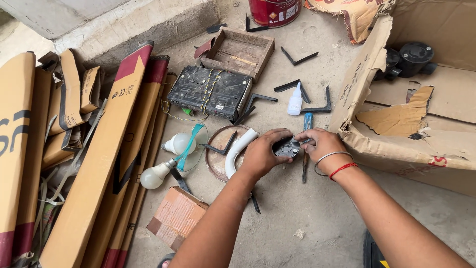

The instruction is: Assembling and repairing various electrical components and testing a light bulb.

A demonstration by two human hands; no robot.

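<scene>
Both my hands meet over a small round black and grey part (286, 147) held just above the concrete floor. My left hand (262, 155) cups its left side, fingers curled around the rim. My right hand (321, 144), with a metal bangle and a red thread at the wrist, pinches its right edge. A blue-handled screwdriver (307, 134) lies on the floor under my right hand. A white curved pipe bend (238, 150) rests on a round rusty lid (218, 159) just left of my left hand. A small white glue bottle (295, 100) stands beyond the hands.
A black battery (210, 91) bound with cord, a wooden tray (240, 52), a red paint can (274, 11) and several black angle brackets (317, 104) lie ahead. Two bulbs (166, 159) and long cardboard boxes (99, 164) are at left, a torn carton (396, 119) at right.
</scene>
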